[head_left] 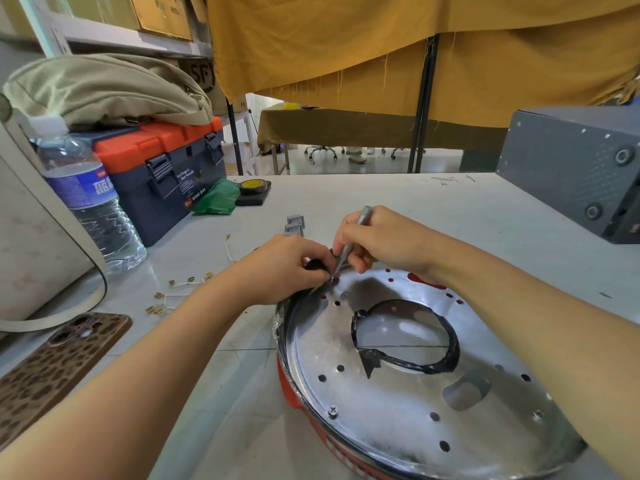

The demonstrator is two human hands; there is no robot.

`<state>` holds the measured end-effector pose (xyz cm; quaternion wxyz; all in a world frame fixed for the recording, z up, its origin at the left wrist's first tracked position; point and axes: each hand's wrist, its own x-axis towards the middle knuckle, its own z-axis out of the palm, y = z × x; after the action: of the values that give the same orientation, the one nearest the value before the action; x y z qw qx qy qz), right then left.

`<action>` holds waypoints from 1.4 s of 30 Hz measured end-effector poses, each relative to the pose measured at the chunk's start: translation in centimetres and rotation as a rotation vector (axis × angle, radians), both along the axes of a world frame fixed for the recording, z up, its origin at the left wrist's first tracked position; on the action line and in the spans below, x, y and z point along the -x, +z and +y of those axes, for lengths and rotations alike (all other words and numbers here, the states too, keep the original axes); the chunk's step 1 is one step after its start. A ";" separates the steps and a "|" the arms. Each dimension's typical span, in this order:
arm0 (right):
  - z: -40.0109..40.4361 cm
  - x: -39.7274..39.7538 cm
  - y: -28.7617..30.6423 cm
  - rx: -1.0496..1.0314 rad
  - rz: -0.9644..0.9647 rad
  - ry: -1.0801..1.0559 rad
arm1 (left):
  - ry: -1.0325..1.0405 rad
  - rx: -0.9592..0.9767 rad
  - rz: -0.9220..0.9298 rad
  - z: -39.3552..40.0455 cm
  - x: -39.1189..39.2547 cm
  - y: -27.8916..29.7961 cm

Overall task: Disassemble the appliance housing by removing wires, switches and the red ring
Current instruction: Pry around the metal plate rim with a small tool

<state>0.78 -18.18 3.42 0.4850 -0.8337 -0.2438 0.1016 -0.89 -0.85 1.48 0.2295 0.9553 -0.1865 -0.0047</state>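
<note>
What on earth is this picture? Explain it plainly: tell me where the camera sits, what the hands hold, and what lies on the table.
There is no machine here, only a person. The single picture comes from a camera worn on the person's head, looking forward and down at both bare arms.

The right hand grips a slim grey metal screwdriver, its tip set near the far rim of a round shiny metal plate with many holes. That plate sits in a red appliance housing. The left hand pinches something small and black beside the tip; I cannot tell what it is.

On the pale table lie short white wires with brass ends, small grey blocks, a clear water bottle with a blue label, a blue and orange toolbox, a roll of tape, a spotted brown phone case and a dark grey metal box.
</note>
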 end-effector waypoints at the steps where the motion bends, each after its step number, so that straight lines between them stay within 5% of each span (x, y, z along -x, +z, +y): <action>1: 0.0 0.0 0.0 -0.003 -0.001 0.006 | -0.005 -0.003 -0.001 0.0 0.0 0.0; 12: 0.0 0.2 0.3 -0.037 -0.005 0.027 | -0.064 -0.027 -0.040 0.0 -0.1 0.1; 22: -0.3 -0.2 0.7 -0.141 -0.153 -0.191 | -0.092 0.047 -0.205 0.4 0.1 -0.1; 31: 0.3 0.4 2.5 -0.124 -0.261 -0.202 | 0.182 0.753 -0.150 1.4 0.9 -0.3; 42: -2.5 4.3 2.0 0.380 -0.256 0.049 | 0.176 0.365 -0.076 7.4 2.9 -1.8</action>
<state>-3.53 -20.66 5.38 0.2820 -0.9099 -0.3000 0.0505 -3.79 6.55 -0.37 0.3913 0.9098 -0.1084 0.0856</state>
